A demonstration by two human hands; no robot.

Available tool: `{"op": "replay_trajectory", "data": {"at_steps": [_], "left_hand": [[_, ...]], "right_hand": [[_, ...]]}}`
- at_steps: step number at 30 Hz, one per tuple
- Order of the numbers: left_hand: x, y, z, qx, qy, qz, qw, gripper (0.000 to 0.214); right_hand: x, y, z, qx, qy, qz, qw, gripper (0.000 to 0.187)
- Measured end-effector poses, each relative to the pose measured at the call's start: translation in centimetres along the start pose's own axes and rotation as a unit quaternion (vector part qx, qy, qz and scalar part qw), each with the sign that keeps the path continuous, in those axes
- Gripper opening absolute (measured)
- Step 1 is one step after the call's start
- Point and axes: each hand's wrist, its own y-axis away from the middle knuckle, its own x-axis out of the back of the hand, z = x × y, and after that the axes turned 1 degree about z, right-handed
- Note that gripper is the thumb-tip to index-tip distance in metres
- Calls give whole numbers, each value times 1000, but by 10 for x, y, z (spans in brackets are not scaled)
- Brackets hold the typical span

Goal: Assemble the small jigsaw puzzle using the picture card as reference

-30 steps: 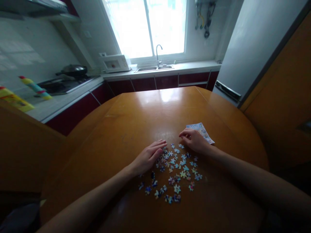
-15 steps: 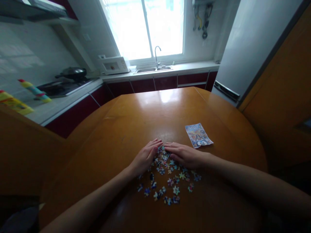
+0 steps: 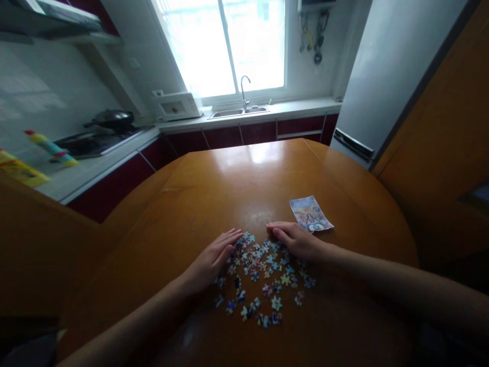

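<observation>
So, puzzle pieces (image 3: 261, 265) lie on the table (image 3: 244, 186) between my left hand (image 3: 211, 259) and right hand (image 3: 298, 240), both relaxed, fingers extended, gripping nothing; loosely clustered, seemingly none joined (strays (image 3: 276, 303) nearest me sit apart).

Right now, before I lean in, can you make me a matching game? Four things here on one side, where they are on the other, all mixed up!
Things:
1. jigsaw pieces
2. printed picture sheet
3. black wok
4. faucet

Places:
A. on the stove
B. just beyond the right hand
C. behind the sink, in front of the window
D. scattered between the left hand and the other hand, and nearer the body

Right pairs: 1-D, 2-B, 3-A, 4-C
</observation>
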Motion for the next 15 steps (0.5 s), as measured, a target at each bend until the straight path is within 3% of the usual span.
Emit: {"op": "replay_trajectory", "data": {"at_steps": [3, 7, 11, 15], "left_hand": [[-8, 18, 0, -5, -61, -2, 998, 51], [-29, 29, 12, -24, -137, -9, 990, 55], [-47, 28, 29, -41, -148, -10, 988, 61], [-45, 12, 30, -16, -103, 36, 994, 56]], "right_hand": [[-1, 14, -3, 2, 24, 1, 1000, 40], [-14, 37, -4, -26, 49, 55, 997, 45], [-35, 49, -11, -42, 1, 68, 997, 47], [-38, 41, -16, -63, -70, 112, 989, 49]]}}
